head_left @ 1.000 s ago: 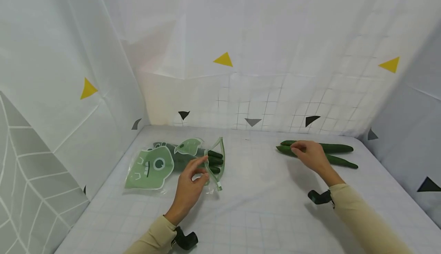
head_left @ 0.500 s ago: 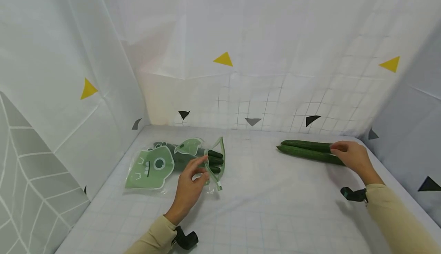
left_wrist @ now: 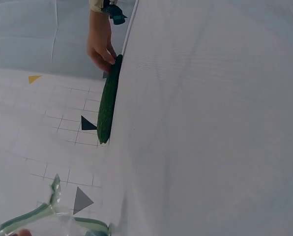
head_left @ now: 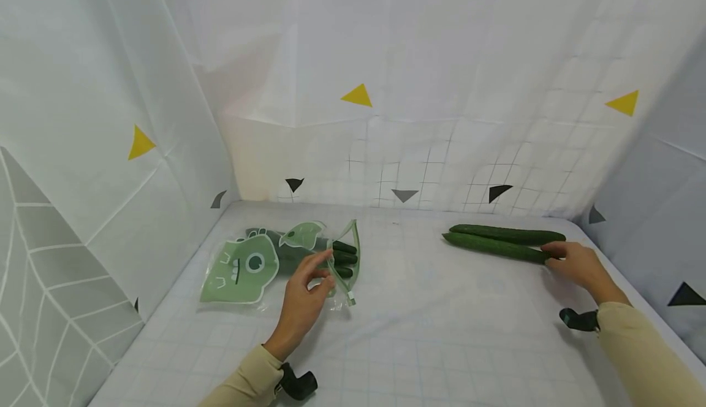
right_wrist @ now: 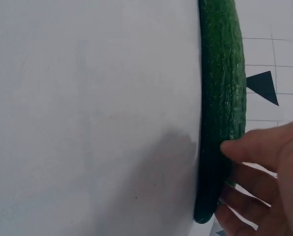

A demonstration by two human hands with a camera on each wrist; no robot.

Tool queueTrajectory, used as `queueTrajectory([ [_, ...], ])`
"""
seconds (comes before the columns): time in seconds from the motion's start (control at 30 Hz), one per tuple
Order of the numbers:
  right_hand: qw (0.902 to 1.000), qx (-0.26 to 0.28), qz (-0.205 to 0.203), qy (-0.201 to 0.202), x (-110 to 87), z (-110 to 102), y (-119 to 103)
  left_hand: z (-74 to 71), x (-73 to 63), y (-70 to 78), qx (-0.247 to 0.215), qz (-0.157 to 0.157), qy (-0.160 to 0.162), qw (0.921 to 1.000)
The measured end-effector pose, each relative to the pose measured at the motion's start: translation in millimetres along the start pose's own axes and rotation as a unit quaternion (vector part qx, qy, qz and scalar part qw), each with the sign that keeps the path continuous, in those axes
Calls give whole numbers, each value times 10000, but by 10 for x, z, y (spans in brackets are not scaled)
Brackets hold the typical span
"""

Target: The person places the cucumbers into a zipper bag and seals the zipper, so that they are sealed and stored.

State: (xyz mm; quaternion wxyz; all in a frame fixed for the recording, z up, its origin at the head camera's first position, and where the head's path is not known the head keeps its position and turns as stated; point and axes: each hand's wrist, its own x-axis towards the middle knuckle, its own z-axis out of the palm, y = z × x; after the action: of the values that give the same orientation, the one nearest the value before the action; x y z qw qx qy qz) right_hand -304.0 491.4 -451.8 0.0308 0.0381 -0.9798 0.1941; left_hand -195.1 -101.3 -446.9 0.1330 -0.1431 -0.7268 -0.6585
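On the left of the table a clear zip bag [head_left: 239,272] with a green monster print lies on its side, its mouth facing right. Three cucumber ends [head_left: 345,259] show at the mouth. My left hand [head_left: 302,309] holds the bag's near edge at the opening; the green zip strip [left_wrist: 23,219] spreads apart in the left wrist view. At the right lie two cucumbers side by side, a far one [head_left: 507,233] and a near one [head_left: 491,246]. My right hand [head_left: 579,267] grips the near cucumber's right end, thumb [right_wrist: 235,149] on its near side, fingers behind.
A white sheet covers the table [head_left: 408,333]. White cloth walls [head_left: 408,45] with yellow and black triangles close in the back and both sides. A small green slider [head_left: 350,298] sits at the near end of the zip strip.
My right hand has moved right along the cucumbers, from over their middle to the right end of the near one. The left hand and the bag have stayed in place.
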Motion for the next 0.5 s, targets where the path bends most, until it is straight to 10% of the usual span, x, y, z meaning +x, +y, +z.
queueTrajectory([
  [0.5,9988,-377,-226,-208,0,67,132,-2,7,-7,-30,-25,-36,10000],
])
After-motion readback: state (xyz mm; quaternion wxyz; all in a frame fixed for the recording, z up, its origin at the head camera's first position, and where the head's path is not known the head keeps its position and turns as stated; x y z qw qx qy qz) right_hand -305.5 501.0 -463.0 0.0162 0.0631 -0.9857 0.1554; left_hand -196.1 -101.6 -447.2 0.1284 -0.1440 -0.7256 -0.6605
